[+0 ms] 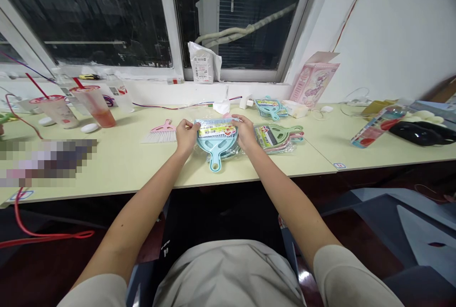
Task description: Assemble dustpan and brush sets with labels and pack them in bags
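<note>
Between my two hands is a light-blue dustpan-and-brush set point(215, 144) with a yellow label, its handle toward me. My left hand point(187, 137) is closed on its left edge, thumb on top. At the upper right edge my right hand point(245, 132) grips it with thumb and fingers. Clear plastic wrap shows around and below the set. Just right of my right hand lies a green dustpan set point(280, 135) in clear plastic, with a pink one partly under it. A pink brush with white bristles point(162, 133) lies left of my left hand.
More blue dustpan sets point(271, 108) lie at the back near a pink box point(315, 79). Two drink cups point(94, 107) with red straws stand at left. A bottle point(377, 126) and a black object point(423, 133) lie at right. The table's front edge point(242, 181) is close to me.
</note>
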A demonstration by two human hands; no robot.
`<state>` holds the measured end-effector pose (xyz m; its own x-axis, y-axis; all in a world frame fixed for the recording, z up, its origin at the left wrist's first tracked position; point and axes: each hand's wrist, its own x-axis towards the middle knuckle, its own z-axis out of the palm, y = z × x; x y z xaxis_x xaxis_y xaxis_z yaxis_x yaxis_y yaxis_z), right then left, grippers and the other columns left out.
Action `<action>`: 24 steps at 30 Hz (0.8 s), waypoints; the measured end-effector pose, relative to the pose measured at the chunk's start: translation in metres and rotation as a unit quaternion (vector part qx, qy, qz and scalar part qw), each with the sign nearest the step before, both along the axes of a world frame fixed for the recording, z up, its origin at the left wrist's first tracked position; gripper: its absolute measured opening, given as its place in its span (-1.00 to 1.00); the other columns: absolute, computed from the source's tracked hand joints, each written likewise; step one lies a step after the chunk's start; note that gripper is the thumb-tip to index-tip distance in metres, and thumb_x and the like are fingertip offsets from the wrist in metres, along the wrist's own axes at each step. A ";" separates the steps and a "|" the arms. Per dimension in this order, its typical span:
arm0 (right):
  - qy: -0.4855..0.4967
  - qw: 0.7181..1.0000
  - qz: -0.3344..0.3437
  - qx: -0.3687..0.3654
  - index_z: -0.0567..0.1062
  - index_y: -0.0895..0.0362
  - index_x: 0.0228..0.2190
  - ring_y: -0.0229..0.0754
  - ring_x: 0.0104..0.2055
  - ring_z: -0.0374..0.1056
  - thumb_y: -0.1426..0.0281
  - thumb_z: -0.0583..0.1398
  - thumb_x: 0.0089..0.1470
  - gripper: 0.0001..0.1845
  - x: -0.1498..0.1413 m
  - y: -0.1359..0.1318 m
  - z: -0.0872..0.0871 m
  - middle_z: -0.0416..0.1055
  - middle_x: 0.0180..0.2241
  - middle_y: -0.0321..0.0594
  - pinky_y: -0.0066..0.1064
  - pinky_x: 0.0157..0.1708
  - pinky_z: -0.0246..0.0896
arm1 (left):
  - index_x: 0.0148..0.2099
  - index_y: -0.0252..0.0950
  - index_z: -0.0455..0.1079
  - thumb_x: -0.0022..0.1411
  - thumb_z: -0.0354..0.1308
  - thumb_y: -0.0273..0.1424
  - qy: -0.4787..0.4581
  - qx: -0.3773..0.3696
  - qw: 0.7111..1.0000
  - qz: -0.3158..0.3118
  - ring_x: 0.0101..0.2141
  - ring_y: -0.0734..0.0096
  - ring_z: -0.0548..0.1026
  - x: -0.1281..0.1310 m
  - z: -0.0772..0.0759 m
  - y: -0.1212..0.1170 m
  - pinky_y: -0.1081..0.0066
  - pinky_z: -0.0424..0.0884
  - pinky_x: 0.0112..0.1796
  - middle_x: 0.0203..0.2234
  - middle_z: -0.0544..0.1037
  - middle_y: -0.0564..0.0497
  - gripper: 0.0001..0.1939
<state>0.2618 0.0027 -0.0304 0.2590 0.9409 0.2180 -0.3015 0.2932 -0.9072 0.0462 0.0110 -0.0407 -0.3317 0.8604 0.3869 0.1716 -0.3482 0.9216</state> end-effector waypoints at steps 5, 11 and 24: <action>-0.180 0.980 -0.078 0.029 0.45 0.06 -0.42 -0.04 -0.21 0.42 0.17 0.21 0.12 -0.77 0.001 -0.010 0.004 0.45 -0.42 -0.26 -0.22 -0.08 0.35 | -0.41 -0.19 0.22 0.18 0.32 -0.36 0.010 0.030 0.999 0.042 -0.48 0.42 0.33 0.001 0.007 -0.008 0.40 0.22 -0.41 -0.54 0.34 0.13 -0.70; -0.446 0.885 -0.132 0.011 0.36 0.03 -0.47 0.06 -0.13 0.43 0.21 -0.02 0.39 -0.60 0.002 -0.019 0.009 0.54 -0.29 -0.03 -0.17 0.00 0.25 | -0.39 -0.18 0.21 0.28 0.26 -0.35 0.027 0.049 0.996 0.073 -0.47 0.44 0.31 0.002 0.018 -0.020 0.38 0.24 -0.40 -0.50 0.34 0.12 -0.72; -0.457 0.848 -0.251 0.097 0.34 0.04 -0.29 -0.06 -0.15 0.34 0.27 0.17 0.32 -0.85 -0.003 -0.041 0.021 0.39 -0.12 -0.11 -0.24 -0.05 0.22 | -0.38 -0.18 0.15 0.36 0.21 -0.32 0.048 0.107 0.988 0.101 -0.45 0.43 0.26 0.005 0.025 -0.032 0.37 0.22 -0.37 -0.49 0.28 0.12 -0.68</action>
